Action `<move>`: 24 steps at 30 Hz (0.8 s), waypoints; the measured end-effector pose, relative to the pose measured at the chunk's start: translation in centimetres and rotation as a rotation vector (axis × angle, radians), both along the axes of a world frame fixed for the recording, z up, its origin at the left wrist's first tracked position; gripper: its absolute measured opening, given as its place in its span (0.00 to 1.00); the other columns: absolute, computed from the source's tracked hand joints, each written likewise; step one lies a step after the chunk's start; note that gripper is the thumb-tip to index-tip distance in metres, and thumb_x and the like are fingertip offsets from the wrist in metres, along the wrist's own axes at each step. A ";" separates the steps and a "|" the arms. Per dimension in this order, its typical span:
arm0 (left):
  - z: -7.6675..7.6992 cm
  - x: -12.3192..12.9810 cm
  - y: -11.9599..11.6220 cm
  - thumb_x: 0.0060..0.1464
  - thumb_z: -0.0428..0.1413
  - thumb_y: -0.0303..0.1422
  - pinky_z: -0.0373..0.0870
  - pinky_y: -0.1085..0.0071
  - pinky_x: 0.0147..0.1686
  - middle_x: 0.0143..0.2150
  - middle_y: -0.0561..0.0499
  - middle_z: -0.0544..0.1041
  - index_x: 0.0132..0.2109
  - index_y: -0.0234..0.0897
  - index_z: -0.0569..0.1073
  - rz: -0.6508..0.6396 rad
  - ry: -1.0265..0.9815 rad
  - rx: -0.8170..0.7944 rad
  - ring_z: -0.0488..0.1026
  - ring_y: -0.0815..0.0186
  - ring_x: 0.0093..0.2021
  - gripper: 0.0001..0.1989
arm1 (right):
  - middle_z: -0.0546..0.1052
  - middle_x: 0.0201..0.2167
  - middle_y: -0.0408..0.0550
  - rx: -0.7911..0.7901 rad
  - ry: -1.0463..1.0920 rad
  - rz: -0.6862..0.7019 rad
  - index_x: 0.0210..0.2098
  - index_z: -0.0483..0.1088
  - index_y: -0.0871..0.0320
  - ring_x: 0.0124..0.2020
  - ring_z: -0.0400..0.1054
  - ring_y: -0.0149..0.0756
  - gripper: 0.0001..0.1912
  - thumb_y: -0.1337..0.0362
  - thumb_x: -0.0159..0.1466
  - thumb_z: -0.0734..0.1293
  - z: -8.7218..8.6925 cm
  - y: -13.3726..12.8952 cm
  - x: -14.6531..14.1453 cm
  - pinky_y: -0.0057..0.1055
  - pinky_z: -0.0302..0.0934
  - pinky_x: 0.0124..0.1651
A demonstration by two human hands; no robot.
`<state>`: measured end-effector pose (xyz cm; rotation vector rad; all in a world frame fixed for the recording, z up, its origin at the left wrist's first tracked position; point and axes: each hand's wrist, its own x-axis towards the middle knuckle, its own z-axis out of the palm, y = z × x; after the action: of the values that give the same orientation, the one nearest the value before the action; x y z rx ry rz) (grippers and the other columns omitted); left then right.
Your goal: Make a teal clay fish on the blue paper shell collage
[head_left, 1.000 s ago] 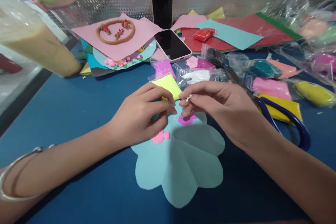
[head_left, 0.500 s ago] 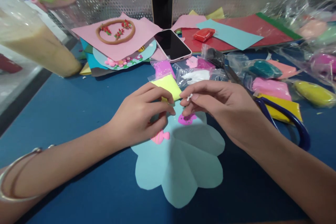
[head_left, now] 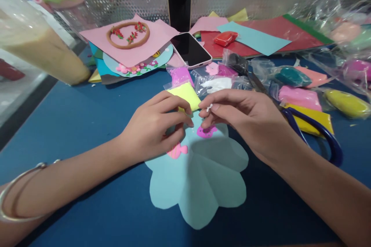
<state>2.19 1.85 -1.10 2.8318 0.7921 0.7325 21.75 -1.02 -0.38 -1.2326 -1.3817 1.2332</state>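
A light blue scalloped paper [head_left: 198,193] lies on the blue table. On it are a pink clay fish [head_left: 176,150], partly under my left hand, and a magenta clay fish [head_left: 206,131] below my right fingers. My left hand [head_left: 159,125] rests on the paper's upper left, fingers curled and apart, with nothing seen in them. Between the thumb and fingers of my right hand [head_left: 246,117] is a small white clay piece [head_left: 209,107], held above the paper. A packet of neon yellow clay [head_left: 185,95] sits just beyond both hands.
Scissors with dark blue handles [head_left: 333,144] lie by my right forearm, among bagged clay packets [head_left: 300,98]. A phone [head_left: 191,49] and pink paper with a brown clay ring [head_left: 127,47] are farther back. A drink cup [head_left: 43,50] stands at left.
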 end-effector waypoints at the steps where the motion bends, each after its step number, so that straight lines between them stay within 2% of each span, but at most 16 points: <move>1: 0.0 0.0 0.0 0.52 0.50 0.22 0.68 0.66 0.40 0.40 0.48 0.75 0.35 0.37 0.77 0.001 0.001 -0.001 0.69 0.63 0.40 0.12 | 0.77 0.21 0.42 0.001 -0.001 0.001 0.31 0.76 0.56 0.25 0.74 0.30 0.10 0.72 0.59 0.63 0.0 0.0 0.0 0.24 0.68 0.28; 24: -0.1 0.0 -0.1 0.50 0.51 0.20 0.68 0.66 0.40 0.39 0.47 0.75 0.34 0.35 0.78 -0.019 -0.011 -0.013 0.69 0.62 0.40 0.11 | 0.77 0.20 0.40 0.016 0.003 0.016 0.30 0.76 0.54 0.25 0.74 0.29 0.10 0.72 0.59 0.63 -0.1 0.0 0.1 0.23 0.69 0.28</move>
<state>2.22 1.79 -1.16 2.8173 0.7644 0.7377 21.84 -1.04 -0.52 -1.2099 -1.3995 1.2322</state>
